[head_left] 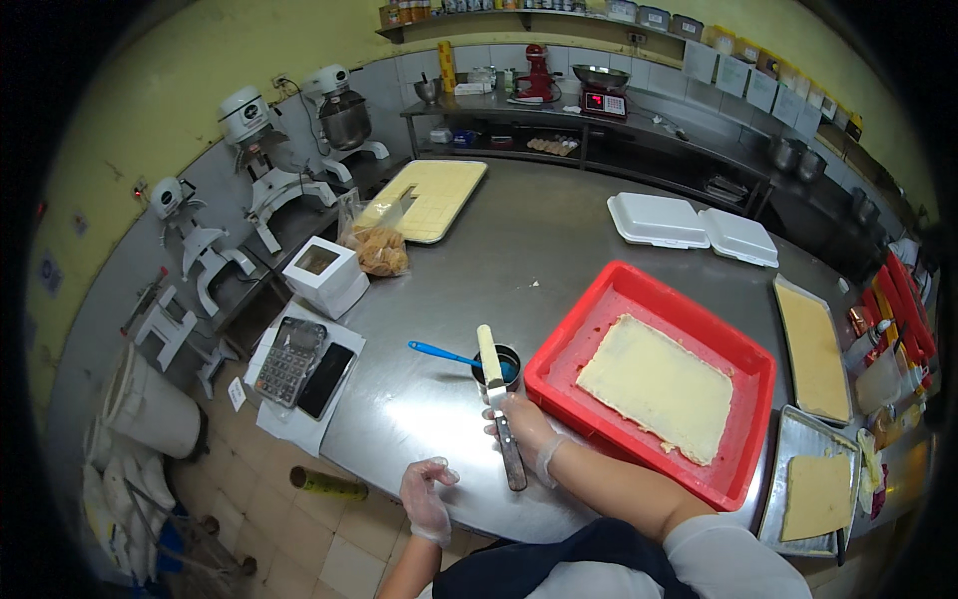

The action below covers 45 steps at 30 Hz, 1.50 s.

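Note:
My right hand, in a clear glove, grips an icing spatula by its dark handle. Pale cream coats the far part of its blade, which lies over a small dark-rimmed container. A blue-handled utensil leans in that container. To the right, a red tray holds a rectangular cake sheet with a pale top and crumbly edges. Beside the table's front edge is my left hand, also gloved, its fingers loosely curled and apart with nothing in them.
On the steel table are a white box, a bag of brown food, a calculator, a phone and white foam boxes. A yellow sheet tray lies farther back; more cake trays line the right.

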Available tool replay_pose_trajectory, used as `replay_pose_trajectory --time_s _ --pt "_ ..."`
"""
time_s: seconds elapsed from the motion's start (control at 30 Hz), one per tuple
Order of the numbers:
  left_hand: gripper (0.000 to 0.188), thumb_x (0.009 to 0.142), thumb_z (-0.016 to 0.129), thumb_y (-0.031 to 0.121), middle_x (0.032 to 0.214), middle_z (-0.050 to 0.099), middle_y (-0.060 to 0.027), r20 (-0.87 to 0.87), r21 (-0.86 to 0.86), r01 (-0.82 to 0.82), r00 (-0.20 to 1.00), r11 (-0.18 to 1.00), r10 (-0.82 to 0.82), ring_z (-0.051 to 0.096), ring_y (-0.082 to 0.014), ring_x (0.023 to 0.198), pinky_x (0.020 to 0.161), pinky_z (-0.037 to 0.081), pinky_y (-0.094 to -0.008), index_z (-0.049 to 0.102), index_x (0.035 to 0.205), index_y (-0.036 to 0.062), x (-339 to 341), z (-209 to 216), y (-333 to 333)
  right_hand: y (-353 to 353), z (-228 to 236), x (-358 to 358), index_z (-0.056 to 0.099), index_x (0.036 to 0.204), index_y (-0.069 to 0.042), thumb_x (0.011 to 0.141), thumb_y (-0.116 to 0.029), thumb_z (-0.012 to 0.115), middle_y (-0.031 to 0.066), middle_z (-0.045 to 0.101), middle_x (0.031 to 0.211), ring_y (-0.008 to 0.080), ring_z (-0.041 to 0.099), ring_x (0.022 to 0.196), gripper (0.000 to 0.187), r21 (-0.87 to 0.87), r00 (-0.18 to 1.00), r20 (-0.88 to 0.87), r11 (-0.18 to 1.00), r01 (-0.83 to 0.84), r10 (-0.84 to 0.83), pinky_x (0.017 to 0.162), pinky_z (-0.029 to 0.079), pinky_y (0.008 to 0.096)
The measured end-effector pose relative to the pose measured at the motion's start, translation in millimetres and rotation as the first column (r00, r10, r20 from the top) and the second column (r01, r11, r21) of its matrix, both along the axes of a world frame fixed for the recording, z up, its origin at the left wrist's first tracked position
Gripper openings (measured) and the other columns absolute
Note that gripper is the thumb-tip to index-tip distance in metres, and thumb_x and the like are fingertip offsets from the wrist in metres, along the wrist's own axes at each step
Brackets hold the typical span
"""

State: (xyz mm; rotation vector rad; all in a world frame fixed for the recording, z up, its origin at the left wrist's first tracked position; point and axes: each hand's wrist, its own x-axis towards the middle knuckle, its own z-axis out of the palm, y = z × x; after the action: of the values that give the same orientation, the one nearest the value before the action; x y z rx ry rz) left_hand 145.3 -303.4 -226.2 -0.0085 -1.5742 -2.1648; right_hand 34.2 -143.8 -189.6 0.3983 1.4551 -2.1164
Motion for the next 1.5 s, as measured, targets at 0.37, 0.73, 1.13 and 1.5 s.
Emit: replay_pose_trajectory --time_s 0.37,0.73,1.13,1.5 --pt "0.045 0.101 0.036 0.035 0.076 0.057 -0.009 0.069 -0.13 -0.044 0.996 0.991 0.053 0.057 -0.0183 0.071 0.074 0.047 -0.0327 0.059 0.094 -0.0021 44 -12 -33 0 -40 -4 0.049 0.099 -0.006 0.099 -0.036 0.037 0.0064 0.055 0.08 0.0155 0.052 0.075 0.033 -0.001 0.968 -0.142 0.978 0.21 -0.208 0.071 0.044 0.0287" --pt "0.027 0.094 0.051 0.016 0.101 0.054 -0.0065 -0.016 -0.18 -0.096 0.995 0.979 0.094 0.052 -0.015 0.092 0.089 0.042 -0.0313 0.051 0.116 0.0001 24 10 -24 110 33 98 0.04 0.138 -0.005 0.09 -0.062 0.043 0.0152 0.046 0.133 0.0293 0.049 0.117 0.074 -0.438 0.992 -0.074 0.897 0.058 -0.101 0.097 0.041 0.0439" --pt "0.016 0.091 0.061 0.022 0.082 0.049 0.0037 0.222 -0.095 -0.606 0.76 0.79 0.61 0.042 -0.0069 0.075 0.071 0.038 -0.0228 0.053 0.087 0.0091 188 -29 -91 165 19 246 0.057 0.12 -0.006 0.092 -0.046 0.052 0.0087 0.063 0.1 0.0235 0.059 0.088 0.049 -0.343 0.981 -0.151 0.937 0.064 -0.122 0.08 0.047 0.0354" --pt "0.042 0.087 0.053 0.043 0.109 0.064 -0.0141 0.688 -0.422 0.133 0.691 0.897 0.221 0.059 -0.0295 0.106 0.092 0.044 -0.036 0.064 0.106 0.0071 251 -123 -3 244 -9 413 0.055 0.124 -0.009 0.095 -0.046 0.048 0.0021 0.059 0.088 0.0172 0.054 0.074 0.048 -0.099 0.953 -0.123 0.959 0.267 -0.278 0.066 0.044 0.0276"
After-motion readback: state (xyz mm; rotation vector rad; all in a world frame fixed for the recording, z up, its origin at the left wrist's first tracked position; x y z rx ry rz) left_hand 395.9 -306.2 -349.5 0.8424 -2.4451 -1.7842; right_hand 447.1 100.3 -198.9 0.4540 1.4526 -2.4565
